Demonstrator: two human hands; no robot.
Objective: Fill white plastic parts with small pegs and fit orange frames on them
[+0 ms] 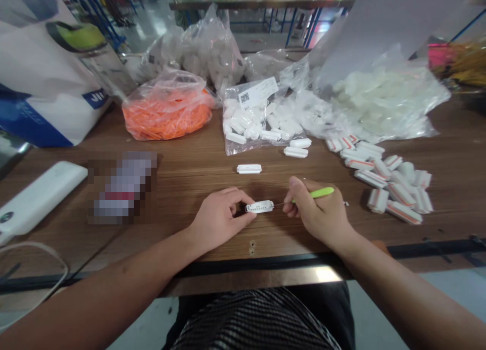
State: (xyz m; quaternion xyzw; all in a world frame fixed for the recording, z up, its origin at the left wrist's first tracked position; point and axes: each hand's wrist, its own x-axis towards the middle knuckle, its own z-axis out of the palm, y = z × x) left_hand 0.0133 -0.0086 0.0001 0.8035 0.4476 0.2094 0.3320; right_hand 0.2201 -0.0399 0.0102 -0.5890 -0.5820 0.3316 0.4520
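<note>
A small white plastic piece [260,206], with a row of dark marks or holes along it, is pinched at its left end by the thumb and fingers of my left hand [221,214]. My right hand [319,208] grips a thin metal pick with a green handle [322,192]. The pick's shaft reaches left to the right end of the white piece, and its tip is too small to make out. Just beyond, a similar white piece [249,169] lies alone on the wooden table [182,172].
Finished-looking white pieces with orange strips [399,194] are heaped on the right. Farther back lie an open bag of white pieces [246,119], a bag of orange strips [167,109] and a bag of pale parts [379,99]. A white device [41,200] and a blurred-out object [123,188] lie left.
</note>
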